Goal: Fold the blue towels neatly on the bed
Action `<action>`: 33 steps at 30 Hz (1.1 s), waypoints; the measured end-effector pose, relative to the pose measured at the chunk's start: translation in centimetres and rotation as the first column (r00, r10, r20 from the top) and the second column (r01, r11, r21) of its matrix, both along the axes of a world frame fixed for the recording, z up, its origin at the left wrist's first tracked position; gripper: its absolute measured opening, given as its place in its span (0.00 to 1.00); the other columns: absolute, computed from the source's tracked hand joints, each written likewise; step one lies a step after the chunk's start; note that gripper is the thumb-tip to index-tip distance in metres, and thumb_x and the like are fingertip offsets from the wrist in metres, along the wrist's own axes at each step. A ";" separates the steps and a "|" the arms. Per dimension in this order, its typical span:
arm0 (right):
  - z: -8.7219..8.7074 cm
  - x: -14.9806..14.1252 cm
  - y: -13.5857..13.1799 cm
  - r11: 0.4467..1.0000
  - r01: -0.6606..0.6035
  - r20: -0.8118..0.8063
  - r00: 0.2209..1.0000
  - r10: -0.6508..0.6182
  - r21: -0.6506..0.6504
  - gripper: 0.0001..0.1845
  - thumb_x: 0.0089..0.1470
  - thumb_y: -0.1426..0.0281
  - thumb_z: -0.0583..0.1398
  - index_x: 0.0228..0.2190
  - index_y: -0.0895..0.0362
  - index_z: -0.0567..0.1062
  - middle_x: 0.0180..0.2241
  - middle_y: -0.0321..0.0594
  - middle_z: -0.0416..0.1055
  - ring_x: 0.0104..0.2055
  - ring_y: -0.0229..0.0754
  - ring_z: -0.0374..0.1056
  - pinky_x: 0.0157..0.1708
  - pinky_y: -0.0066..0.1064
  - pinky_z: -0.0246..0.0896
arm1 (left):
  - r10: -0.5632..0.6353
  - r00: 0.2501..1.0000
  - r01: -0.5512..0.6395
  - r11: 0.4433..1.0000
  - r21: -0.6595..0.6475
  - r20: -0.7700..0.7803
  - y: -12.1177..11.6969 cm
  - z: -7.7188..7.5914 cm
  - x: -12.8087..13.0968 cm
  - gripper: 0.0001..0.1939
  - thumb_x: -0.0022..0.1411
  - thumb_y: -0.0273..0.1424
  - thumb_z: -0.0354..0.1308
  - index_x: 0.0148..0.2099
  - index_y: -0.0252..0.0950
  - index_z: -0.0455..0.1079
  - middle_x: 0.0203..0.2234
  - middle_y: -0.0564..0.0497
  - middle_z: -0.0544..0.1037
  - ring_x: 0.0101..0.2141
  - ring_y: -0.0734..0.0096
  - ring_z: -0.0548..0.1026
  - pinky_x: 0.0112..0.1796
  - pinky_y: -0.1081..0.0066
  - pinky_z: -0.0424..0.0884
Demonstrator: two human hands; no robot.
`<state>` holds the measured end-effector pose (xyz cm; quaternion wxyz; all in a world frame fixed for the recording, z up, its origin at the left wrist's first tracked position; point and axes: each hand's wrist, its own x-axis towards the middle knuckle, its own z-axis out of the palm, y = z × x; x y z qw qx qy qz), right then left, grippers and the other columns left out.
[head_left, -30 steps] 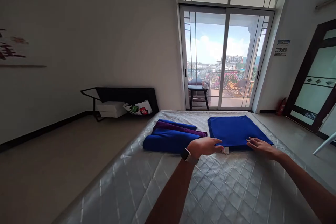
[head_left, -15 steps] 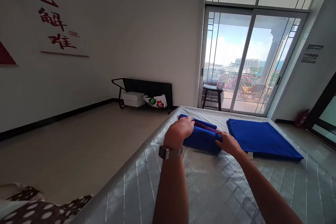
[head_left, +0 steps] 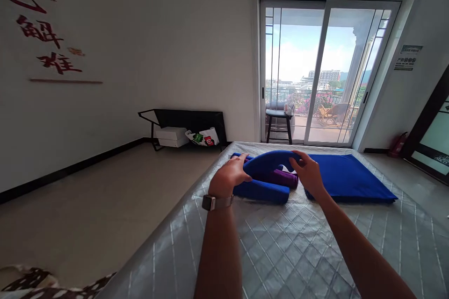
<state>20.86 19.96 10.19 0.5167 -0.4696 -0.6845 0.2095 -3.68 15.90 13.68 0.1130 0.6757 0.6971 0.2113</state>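
Note:
Several rolled cloths lie on a silver quilted mattress (head_left: 280,247). A blue cloth (head_left: 268,161), rolled or folded into a strip, is raised off the others and arches between my hands. My left hand (head_left: 231,175), with a watch on its wrist, is closed around the strip's left end. Fingers and thumb of my right hand (head_left: 308,173) pinch its right end. Beneath it lie a purple roll (head_left: 284,178) and, nearer to me, another blue roll (head_left: 266,193). To the right of my right hand is a flat folded blue cloth (head_left: 351,180).
A black overturned-looking bench frame (head_left: 189,119) stands by the wall with white boxes (head_left: 171,136) and a printed bag (head_left: 203,137). Behind the mattress are sliding glass doors (head_left: 315,74) and a stool (head_left: 278,114). A fire extinguisher (head_left: 398,145) stands at the right.
The blue cloth strip has risen off the rolls, its right end lifted by my right hand. More of the purple roll shows. The camera view has turned slightly right.

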 end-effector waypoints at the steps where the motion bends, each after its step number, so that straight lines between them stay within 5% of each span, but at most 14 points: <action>1: 0.7 0.5 -0.3 1.000 -0.013 -0.062 0.998 0.014 0.025 0.20 0.53 0.58 0.61 0.45 0.53 0.80 0.24 0.34 0.77 0.28 0.43 0.73 0.33 0.35 0.67 | -0.013 1.000 0.013 1.000 0.001 0.011 0.1 -0.1 0.2 0.45 0.42 0.30 0.69 0.64 0.38 0.65 0.61 0.38 0.72 0.57 0.50 0.72 0.52 0.65 0.67; 4: 2.7 2.1 -1.5 0.996 -0.028 -0.240 0.970 0.047 0.083 0.21 0.50 0.56 0.63 0.44 0.52 0.79 0.29 0.36 0.78 0.31 0.44 0.74 0.34 0.36 0.70 | -0.113 0.989 0.110 0.993 0.038 0.094 0.2 0.0 1.4 0.39 0.41 0.31 0.69 0.59 0.37 0.70 0.59 0.39 0.74 0.56 0.49 0.72 0.52 0.65 0.67; 8: 5.0 4.3 -2.8 0.986 0.025 -0.406 0.913 0.045 0.164 0.24 0.48 0.53 0.66 0.44 0.52 0.78 0.35 0.38 0.79 0.36 0.44 0.75 0.36 0.37 0.71 | -0.295 0.902 0.268 0.955 0.126 0.315 -0.3 0.9 3.6 0.18 0.48 0.37 0.66 0.43 0.40 0.78 0.37 0.47 0.83 0.38 0.54 0.78 0.39 0.66 0.70; 14: 6.5 6.8 -2.9 0.978 0.147 -0.649 0.761 -0.016 0.149 0.35 0.47 0.51 0.68 0.55 0.49 0.72 0.42 0.38 0.77 0.46 0.45 0.74 0.47 0.41 0.71 | -0.428 0.764 0.485 0.875 0.010 0.483 -1.6 2.1 6.4 0.08 0.52 0.38 0.64 0.34 0.43 0.77 0.29 0.52 0.81 0.30 0.62 0.76 0.32 0.70 0.67; 18: 6.5 6.3 -2.9 0.992 -0.091 -0.684 0.719 0.125 0.085 0.37 0.43 0.53 0.71 0.55 0.46 0.71 0.50 0.38 0.75 0.52 0.46 0.72 0.50 0.40 0.71 | -0.384 0.691 0.471 0.882 0.021 0.613 -2.0 2.5 8.1 0.11 0.53 0.38 0.64 0.38 0.39 0.75 0.30 0.51 0.81 0.30 0.64 0.76 0.32 0.69 0.67; 23: 6.4 4.4 -4.2 0.903 -0.421 -0.580 0.757 0.302 -0.079 0.37 0.42 0.57 0.72 0.54 0.49 0.72 0.45 0.40 0.78 0.47 0.48 0.75 0.46 0.42 0.74 | -0.343 0.628 0.409 0.909 0.079 0.699 -1.9 2.8 10.1 0.21 0.50 0.40 0.66 0.46 0.37 0.72 0.30 0.52 0.80 0.30 0.64 0.76 0.31 0.67 0.69; 28: 6.4 3.9 -4.7 0.913 -0.399 -0.480 0.820 0.312 -0.087 0.34 0.41 0.58 0.72 0.51 0.51 0.73 0.45 0.41 0.79 0.40 0.45 0.76 0.38 0.38 0.74 | -0.376 0.671 0.383 0.914 0.136 0.639 -2.4 3.1 11.3 0.25 0.51 0.39 0.67 0.51 0.38 0.73 0.32 0.53 0.79 0.30 0.66 0.75 0.28 0.71 0.70; 33: 6.7 4.3 -4.1 0.971 -0.232 -0.518 0.838 0.171 -0.054 0.35 0.40 0.56 0.70 0.50 0.52 0.72 0.38 0.38 0.79 0.33 0.42 0.74 0.29 0.34 0.70 | -0.464 0.603 0.488 0.858 0.160 0.649 -3.2 3.3 11.4 0.38 0.48 0.35 0.72 0.61 0.42 0.67 0.43 0.49 0.81 0.39 0.61 0.78 0.37 0.67 0.75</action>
